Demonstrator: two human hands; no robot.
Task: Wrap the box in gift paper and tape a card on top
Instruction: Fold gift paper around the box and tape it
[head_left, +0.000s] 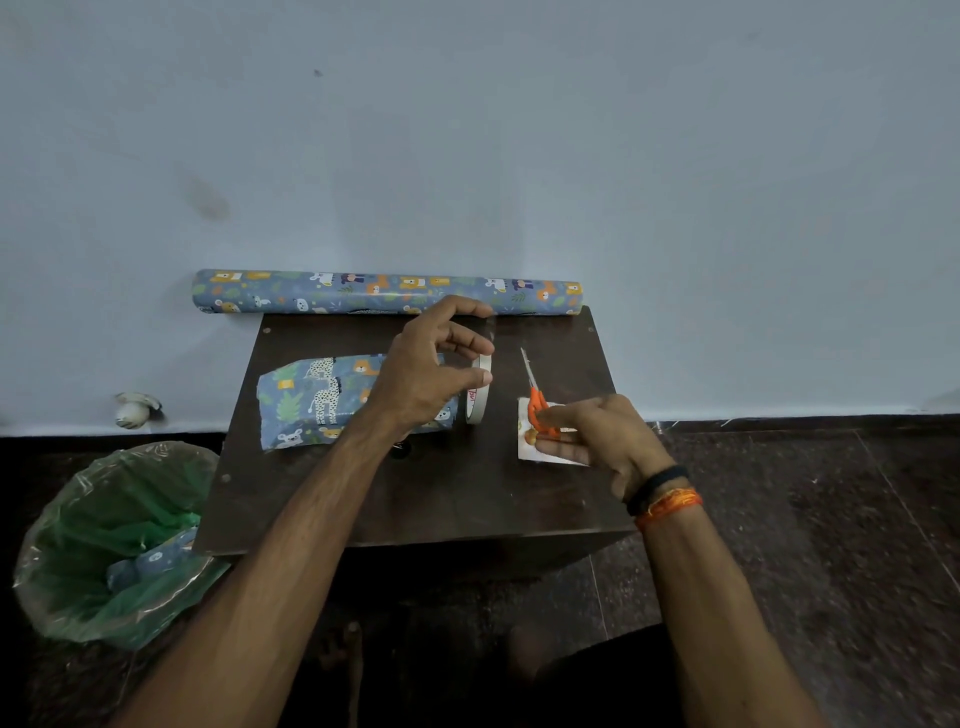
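In the head view the box (332, 400) lies on the table (415, 499), already covered in gift paper. The left hand (431, 374) holds the tape roll (479, 389) upright, probably pulling a strip. The right hand (597, 436) grips the scissors (537, 402) over the card (545, 447), which is not yet taped.

Head view, looking forward-down, close over table (415, 499).

Blue animal-print paper on box (322, 400) and roll (387, 292); orange scissors (537, 408); white card (550, 452); green bin liner (104, 545); dark brown table (415, 499).
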